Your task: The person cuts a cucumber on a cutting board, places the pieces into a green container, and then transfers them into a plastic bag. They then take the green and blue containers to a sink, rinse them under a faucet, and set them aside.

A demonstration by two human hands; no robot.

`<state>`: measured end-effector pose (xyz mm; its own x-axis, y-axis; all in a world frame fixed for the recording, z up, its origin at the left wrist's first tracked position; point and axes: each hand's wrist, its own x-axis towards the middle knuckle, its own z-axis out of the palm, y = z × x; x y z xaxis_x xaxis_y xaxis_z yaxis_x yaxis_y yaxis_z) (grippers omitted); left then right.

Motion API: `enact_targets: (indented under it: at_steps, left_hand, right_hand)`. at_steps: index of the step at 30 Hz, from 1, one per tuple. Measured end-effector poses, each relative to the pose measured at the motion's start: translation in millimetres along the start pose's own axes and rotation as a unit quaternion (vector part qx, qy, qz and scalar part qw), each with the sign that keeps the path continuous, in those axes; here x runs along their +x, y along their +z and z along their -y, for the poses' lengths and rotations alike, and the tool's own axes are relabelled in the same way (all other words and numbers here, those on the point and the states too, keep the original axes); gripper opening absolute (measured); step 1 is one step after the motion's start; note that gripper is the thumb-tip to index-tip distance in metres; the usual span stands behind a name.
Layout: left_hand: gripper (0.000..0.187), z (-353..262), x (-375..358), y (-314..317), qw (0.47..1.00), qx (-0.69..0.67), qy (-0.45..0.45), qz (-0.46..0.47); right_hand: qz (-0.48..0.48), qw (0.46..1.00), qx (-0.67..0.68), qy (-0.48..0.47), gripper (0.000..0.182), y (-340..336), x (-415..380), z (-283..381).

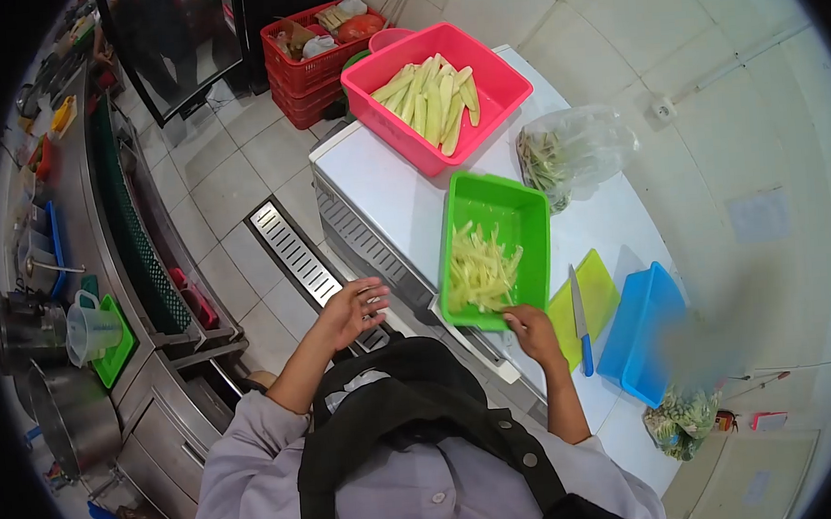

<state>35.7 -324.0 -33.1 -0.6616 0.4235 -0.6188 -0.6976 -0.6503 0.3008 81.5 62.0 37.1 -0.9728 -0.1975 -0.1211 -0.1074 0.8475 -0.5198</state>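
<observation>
My left hand (354,311) hangs in the air left of the white worktop, its fingers stretched and apart, holding nothing. My right hand (534,334) grips the near right corner of a green plastic tub (539,223). Pale green vegetable strips (481,270) lie heaped in the near left part of that tub. Beyond it, a pink tub (500,88) holds longer peeled vegetable pieces (434,97). Right of my right hand, a knife (581,321) with a blue handle rests on a yellow-green cutting board (596,291).
A blue tub (641,331) stands right of the board on the white worktop (377,171). A clear bag of green vegetables (547,161) lies near the wall. Red crates (294,67) sit on the floor behind. Along the left runs a steel counter (158,399) with pots.
</observation>
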Motion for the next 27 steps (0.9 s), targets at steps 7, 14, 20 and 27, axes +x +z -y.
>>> enact_targets:
  at_steps: [7,14,20,27]
  left_hand:
    - [0.041,24,46,-4,0.784,0.521,-0.055,0.334]
    - [0.035,-31,-4,-32,0.824,0.561,0.022,0.070]
    - [0.034,-54,-56,6,0.759,0.649,-0.037,0.043]
    - [0.014,-107,-84,-17,0.744,0.664,0.056,-0.052]
  right_hand:
    - [-0.169,0.975,-0.139,0.023,0.023,-22,33,-61]
    - [0.145,0.924,0.353,0.002,0.021,-21,103,92]
    - [0.358,0.893,0.087,-0.261,0.024,40,144,143]
    - [0.351,0.868,0.039,-0.348,0.030,59,206,222]
